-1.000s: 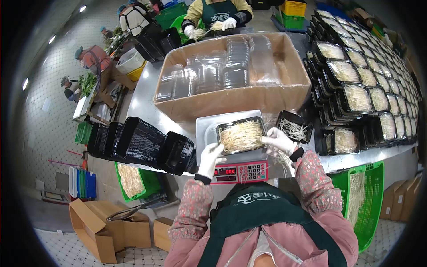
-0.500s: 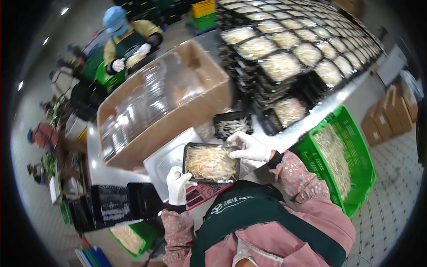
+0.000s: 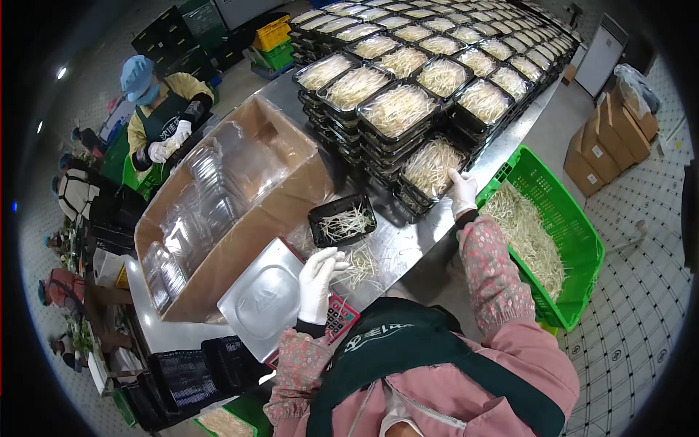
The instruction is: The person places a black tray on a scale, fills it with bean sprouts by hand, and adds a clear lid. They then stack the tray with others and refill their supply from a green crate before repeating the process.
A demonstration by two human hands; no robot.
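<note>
My right hand (image 3: 463, 193), in a white glove, grips the near right edge of a lidded black tray of bean sprouts (image 3: 433, 167). This tray sits on a low stack at the near corner of the large stacks of packed trays. My left hand (image 3: 318, 282), also gloved, is over the right side of the scale (image 3: 261, 291) with its fingers stretched out and nothing in them. Just beyond it stands an uncovered black tray (image 3: 342, 221) with some sprouts inside. Loose sprouts (image 3: 360, 268) lie on the metal table to the right of this hand.
A cardboard box (image 3: 240, 240) of clear plastic lids stands at left. On the right is a green crate (image 3: 575, 240) of sprouts. Empty black trays (image 3: 178, 379) are stacked at lower left. Across the table a co-worker (image 3: 164, 116) handles something pale.
The packed sprout tray has gone from between both hands over the scale to the stack at the right, with my right hand on it. My left hand has let go of it.
</note>
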